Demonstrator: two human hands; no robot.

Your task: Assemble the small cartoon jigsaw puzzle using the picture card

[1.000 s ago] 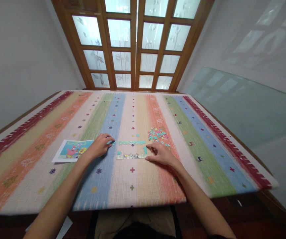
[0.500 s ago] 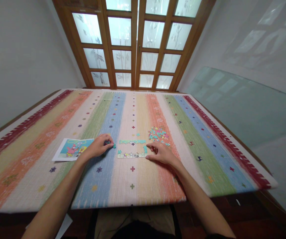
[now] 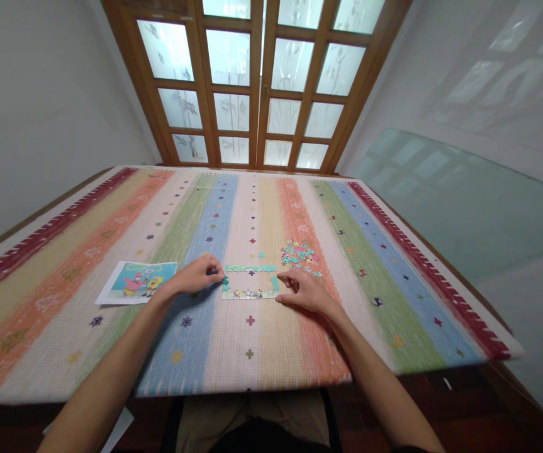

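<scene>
**Puzzle border [image 3: 251, 294] worked on at its nine-o'clock side**

The border lies flat on the striped cloth [image 3: 275, 340], between the two hands. It has a long strip at twelve o'clock, another at six and short sides at three and nine, around a middle where bare cloth shows. Whether every corner is locked is too small to tell.

At its nine o'clock sits a dark teal piece [image 3: 225, 280], pinched, it seems, between the left hand's [image 3: 202, 275] thumb and fingertips. The right hand [image 3: 305, 290] is at three o'clock, thumb and forefinger spread apart against the border's edge (more a brace than a grip, by the look of it).

The step in hand appears to be fitting this side piece into the border. That calls for a small, careful alignment by the left hand and light pressure, with the right hand keeping the edge from sliding.

Farther out, a loose piece [image 3: 261, 255] lies between twelve and one o'clock, and a heap of mixed pieces [image 3: 299, 253] at two. A printed cartoon sheet [image 3: 129, 277] lies at nine, partly behind the left forearm. Paned doors [image 3: 257, 119] stand beyond, at twelve.
</scene>
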